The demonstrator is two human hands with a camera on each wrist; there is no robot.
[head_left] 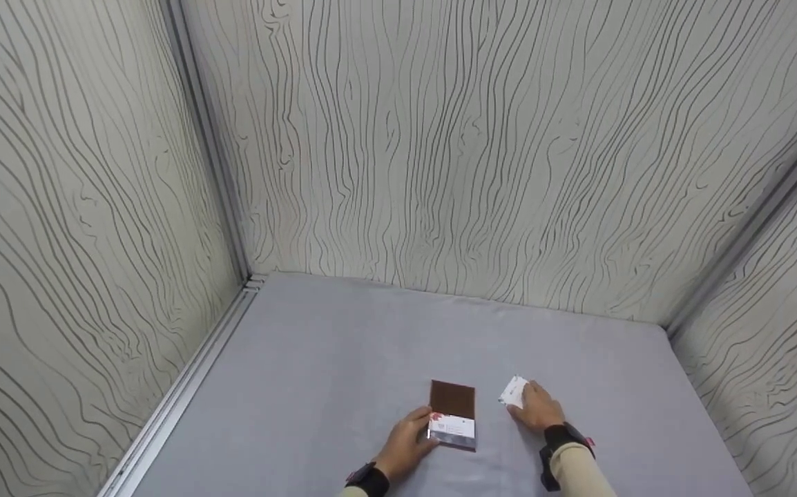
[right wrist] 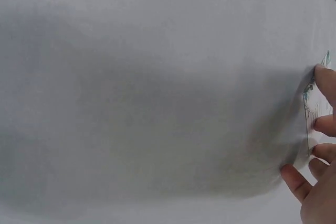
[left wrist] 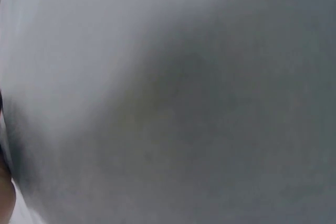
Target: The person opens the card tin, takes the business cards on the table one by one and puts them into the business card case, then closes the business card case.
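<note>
A flat brown card holder [head_left: 452, 398] lies on the grey cloth, with a white, red and grey printed card [head_left: 455, 426] over its lower half. My left hand [head_left: 402, 445] grips the holder's left edge beside that card, thumb at the lower end and fingers higher up. To the right, my right hand [head_left: 539, 408] holds a small white card [head_left: 514, 392] apart from the holder. Greenish print shows along the edge of this card in the right wrist view, where my fingertips [right wrist: 321, 124] pinch it. The left wrist view catches only a sliver of my left hand [left wrist: 6, 198].
Grey cloth [head_left: 343, 345] covers the table. Wood-grain patterned panels [head_left: 398, 152] rise behind it and on both sides. A metal rail [head_left: 184, 386] runs along the left edge. Dark bands sit on both wrists.
</note>
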